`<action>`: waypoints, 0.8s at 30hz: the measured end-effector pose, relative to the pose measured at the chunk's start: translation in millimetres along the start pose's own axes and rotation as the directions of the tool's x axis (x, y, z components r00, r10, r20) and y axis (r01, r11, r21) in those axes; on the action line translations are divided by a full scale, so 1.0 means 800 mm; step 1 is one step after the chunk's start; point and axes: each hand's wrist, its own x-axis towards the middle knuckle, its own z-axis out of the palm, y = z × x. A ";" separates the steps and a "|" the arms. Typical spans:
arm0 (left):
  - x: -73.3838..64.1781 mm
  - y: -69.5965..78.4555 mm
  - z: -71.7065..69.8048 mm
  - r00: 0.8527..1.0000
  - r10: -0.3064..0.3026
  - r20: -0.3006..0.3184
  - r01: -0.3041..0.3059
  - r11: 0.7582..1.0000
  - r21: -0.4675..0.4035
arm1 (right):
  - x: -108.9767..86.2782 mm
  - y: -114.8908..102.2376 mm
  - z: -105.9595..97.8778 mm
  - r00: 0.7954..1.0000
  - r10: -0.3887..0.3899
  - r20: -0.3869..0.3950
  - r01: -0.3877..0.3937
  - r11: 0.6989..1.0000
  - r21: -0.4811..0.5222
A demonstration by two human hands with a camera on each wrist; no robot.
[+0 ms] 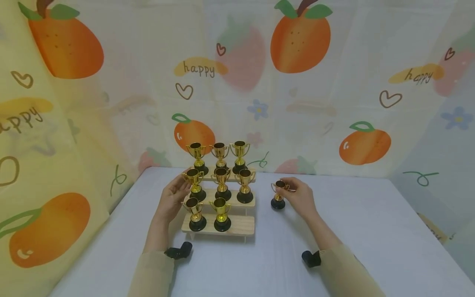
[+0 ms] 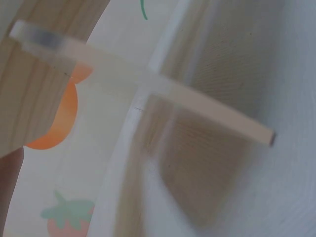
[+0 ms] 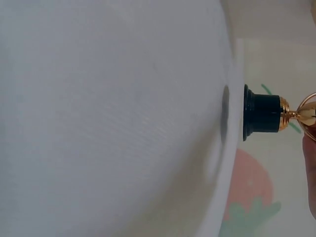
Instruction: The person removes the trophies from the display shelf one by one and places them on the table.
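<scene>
Near the stand's right side, my right hand (image 1: 299,197) pinches a small gold trophy cup (image 1: 278,203) by its upper part. The right wrist view shows the cup's black base (image 3: 262,113) just off the white cloth, with a finger (image 3: 310,173) at its handle. A three-tier wooden display stand (image 1: 243,225) carries several like trophies: three on top, three in the middle row, two on the lowest plank. My left hand (image 1: 171,199) grips the stand's left end, beside the left middle-row trophy (image 1: 194,177). Its fingertips are partly hidden there.
A white cloth (image 1: 274,264) covers the table. Behind it hangs a fruit-printed curtain (image 1: 311,99). In the left wrist view a pale leg (image 2: 212,111) of the stand runs from the plank (image 2: 37,79). Black wrist-worn devices (image 1: 180,251) sit on both forearms.
</scene>
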 end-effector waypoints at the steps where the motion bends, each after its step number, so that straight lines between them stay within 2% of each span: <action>1: 0.000 0.000 0.000 1.000 0.004 0.004 -0.004 1.000 -0.002 | 0.004 0.001 0.000 1.000 0.007 0.001 -0.007 1.000 -0.002; 11: -0.002 0.001 0.000 1.000 -0.011 0.016 0.011 1.000 0.010 | 0.033 0.014 -0.004 1.000 0.024 0.003 -0.023 0.998 -0.059; 24: -0.002 0.005 0.002 1.000 -0.031 -0.001 0.031 0.999 0.029 | 0.037 0.023 0.001 0.999 0.035 0.013 -0.034 0.998 -0.045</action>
